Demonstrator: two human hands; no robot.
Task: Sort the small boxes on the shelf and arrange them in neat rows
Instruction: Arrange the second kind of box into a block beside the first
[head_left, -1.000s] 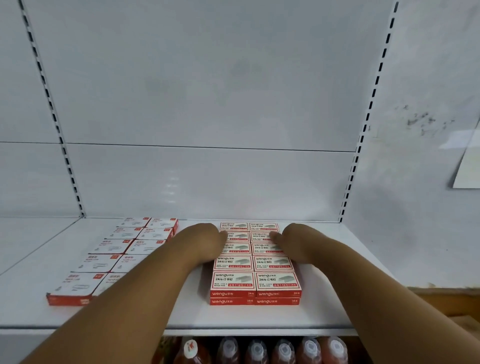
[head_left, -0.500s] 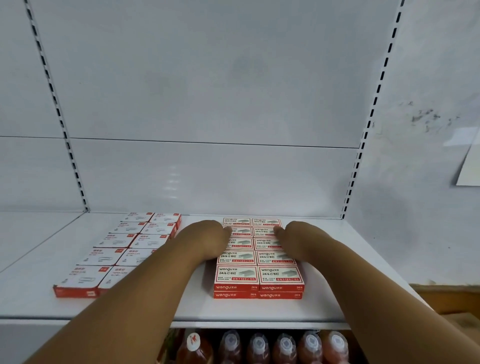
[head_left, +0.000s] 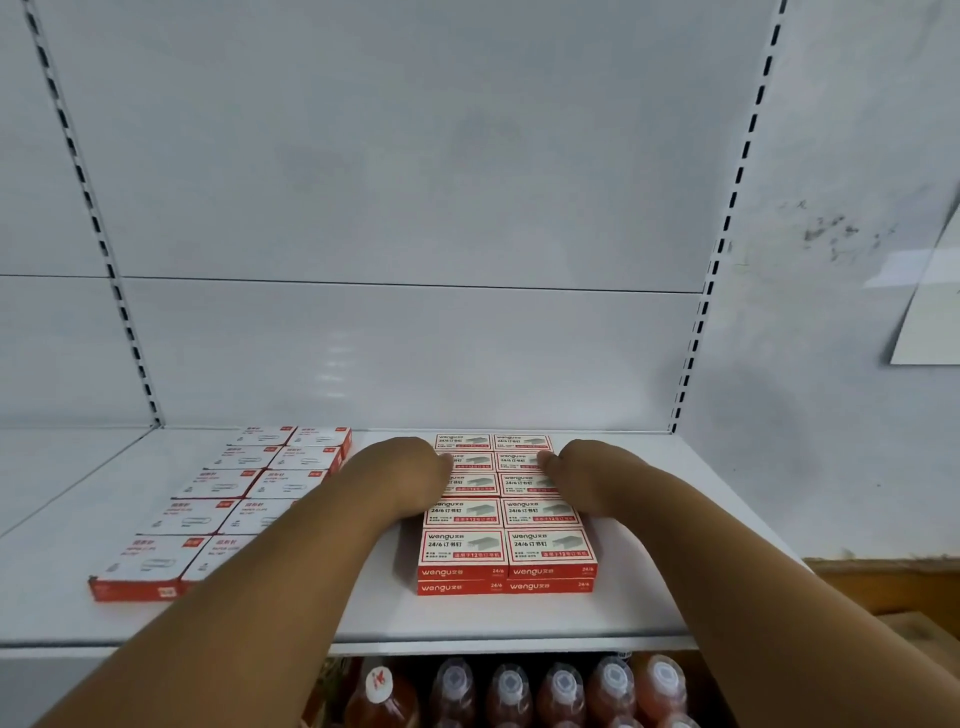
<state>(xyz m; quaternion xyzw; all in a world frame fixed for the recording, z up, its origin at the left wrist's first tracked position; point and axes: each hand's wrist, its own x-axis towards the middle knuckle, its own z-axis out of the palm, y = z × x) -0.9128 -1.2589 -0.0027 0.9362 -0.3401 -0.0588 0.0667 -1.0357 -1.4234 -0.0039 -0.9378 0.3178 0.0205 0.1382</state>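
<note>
Squaring step: your left hand (head_left: 410, 475) and right hand (head_left: 582, 478) flank the staple boxes (head_left: 506, 514); finger curl can't be told. Next, likely even pressure inward.

My left hand (head_left: 402, 480) is covering the left edge of the staple boxes (head_left: 506, 525), and my right hand (head_left: 587, 480) is covering their right edge, so my fingers are not showing clearly. My left forearm is hiding part of the front paper clip boxes (head_left: 208, 512). The small print on those boxes is too blurred to read. The bottles (head_left: 561, 691) under the shelf (head_left: 363, 618) are being cut off by the bottom edge.
</note>
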